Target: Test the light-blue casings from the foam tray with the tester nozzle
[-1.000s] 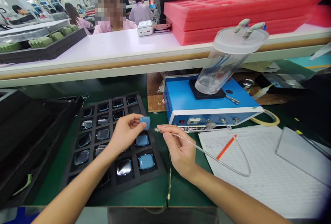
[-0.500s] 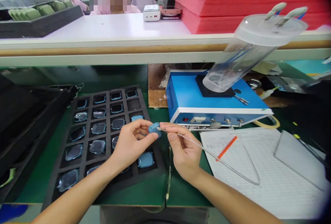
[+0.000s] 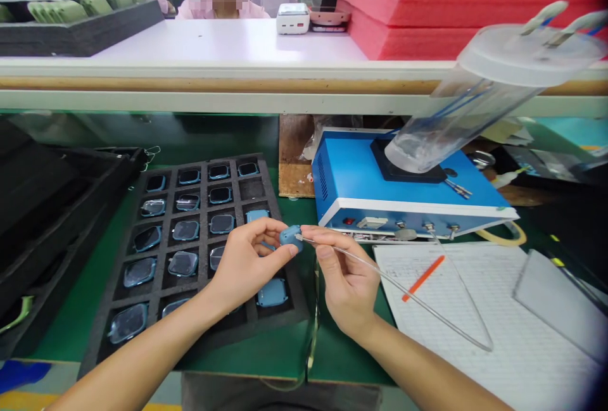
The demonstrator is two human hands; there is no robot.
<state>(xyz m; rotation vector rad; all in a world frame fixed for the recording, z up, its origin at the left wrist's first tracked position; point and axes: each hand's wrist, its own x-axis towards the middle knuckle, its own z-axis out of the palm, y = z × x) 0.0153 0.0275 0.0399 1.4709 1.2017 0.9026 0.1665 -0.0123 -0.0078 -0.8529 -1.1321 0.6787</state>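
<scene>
Watch [image 3: 287,239] and tube [image 3: 437,311] meet between the two hands, above the right edge of the foam tray [image 3: 297,300]. The left hand [image 3: 254,256] pinches the watch between thumb and bent fingers, lifted off the tray; the right hand [image 3: 351,278] grips the tube close to its tip, thumb against fingers. That tip sits at the watch's near side, though whether it touches cannot be made out. The tube's other end joins the front of the blue box [image 3: 408,199], looping over the paper [image 3: 475,271]. For this piece, the work looks under way: it is out of the tray and at the tip, but not yet put back. In the tray, most watches lie screen up, while at least two in the right-hand column, such as the front one [image 3: 272,292], lie back up. That difference may separate handled from waiting pieces, but which is which cannot be told, and the left arm hides some cells, so the count left is uncertain.
</scene>
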